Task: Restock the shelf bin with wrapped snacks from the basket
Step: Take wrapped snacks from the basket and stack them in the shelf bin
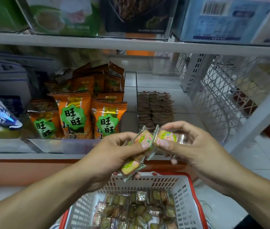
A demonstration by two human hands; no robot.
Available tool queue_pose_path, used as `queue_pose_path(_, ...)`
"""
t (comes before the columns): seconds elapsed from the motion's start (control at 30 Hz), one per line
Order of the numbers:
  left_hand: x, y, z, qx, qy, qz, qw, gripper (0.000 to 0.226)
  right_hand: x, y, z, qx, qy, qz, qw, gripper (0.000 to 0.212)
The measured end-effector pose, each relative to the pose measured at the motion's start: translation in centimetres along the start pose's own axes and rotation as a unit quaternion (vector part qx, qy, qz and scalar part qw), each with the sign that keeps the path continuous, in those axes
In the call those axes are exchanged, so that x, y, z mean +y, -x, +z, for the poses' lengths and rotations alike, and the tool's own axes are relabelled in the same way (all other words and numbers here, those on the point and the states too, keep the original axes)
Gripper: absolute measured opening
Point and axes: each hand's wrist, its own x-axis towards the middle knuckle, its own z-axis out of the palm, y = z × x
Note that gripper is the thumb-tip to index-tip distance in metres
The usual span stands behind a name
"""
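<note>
Crouched before a shop shelf, I am midway through a restock: snacks are out of the basket (183,189) and in my hands, not yet in the bin. My left hand (112,156) grips a small bunch of wrapped snacks (137,152), fingers curled under them and thumb pressed on top; a lower packet (130,166) pokes out beneath the palm. My right hand (185,142) pinches a single wrapped snack (167,137) between thumb and curled fingers, its wrapper edge touching the left hand's bunch. Both hands hover above the shelf's front edge, over the far rim of the basket.

The clear shelf bin (154,90) stands just beyond my hands, toward the right end of the shelf. Its front part holds rows of brown wrapped snacks (155,106); the back looks bare. By my judgement, the step in hand is sorting or separating the packets, and the next move calls for carrying one forward over the bin's front wall and setting it down among the rows without disturbing them.

The basket, white-walled with a red rim, sits below on the floor with many more wrapped pieces (135,212) across its bottom. Orange snack bags (74,116) fill the neighbouring bin on the left.
</note>
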Motion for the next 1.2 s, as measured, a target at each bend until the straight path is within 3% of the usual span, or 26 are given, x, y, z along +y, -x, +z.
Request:
queue_pose_path(0.2, 0.2, 0.4, 0.0, 0.021, 0.0, -0.011, 1.0, 0.031, -0.1, -0.1, -0.5, -0.026, -0.055, 0.057, 0.997, 0.031)
queue_pose_path(0.3, 0.3, 0.5, 0.2, 0.023, 0.016, -0.014, 0.999, 0.028, 0.1, -0.2, -0.5, -0.011, -0.093, 0.072, 0.993, 0.037)
queue_pose_path(0.5, 0.5, 0.5, 0.3, 0.003, 0.012, -0.001, 1.0, 0.026, 0.6, 0.0, 0.0, 0.011, -0.049, 0.063, 0.997, 0.028)
queue_pose_path(0.6, 0.3, 0.4, 0.4, 0.02, 0.025, 0.0, 0.999, 0.026, 0.7, -0.1, 0.0, 0.039, -0.086, 0.07, 0.993, 0.023)
queue_pose_path(0.7, 0.0, 0.3, 0.5, 0.025, 0.036, 0.003, 0.999, 0.026, 0.5, -0.1, 0.1, 0.041, -0.108, 0.073, 0.991, 0.041)
queue_pose_path(0.8, -0.2, 0.1, 0.5, 0.028, 0.041, 0.005, 0.999, 0.026, 0.1, 0.0, 0.0, 0.036, -0.057, 0.028, 0.997, 0.054)
queue_pose_path(0.9, -0.7, -0.1, 0.7, 0.049, 0.047, 0.011, 0.998, 0.028, 0.0, 0.0, 0.1, 0.062, -0.023, 0.013, 0.998, 0.033)
queue_pose_path(1.0, -1.1, -0.3, 1.0, 0.057, 0.057, 0.021, 0.997, 0.021, 0.4, -0.2, 0.3, 0.086, -0.098, 0.065, 0.989, 0.015)
queue_pose_path(1.1, -1.1, -0.5, 1.4, 0.043, 0.056, 0.027, 0.997, 0.019, 0.7, -0.6, 0.7, 0.089, -0.188, 0.115, 0.971, 0.019)
queue_pose_path(1.2, -1.2, -0.5, 1.8, 0.02, 0.051, 0.026, 0.998, 0.025, 0.8, -0.8, 0.9, 0.042, -0.169, 0.154, 0.973, 0.027)
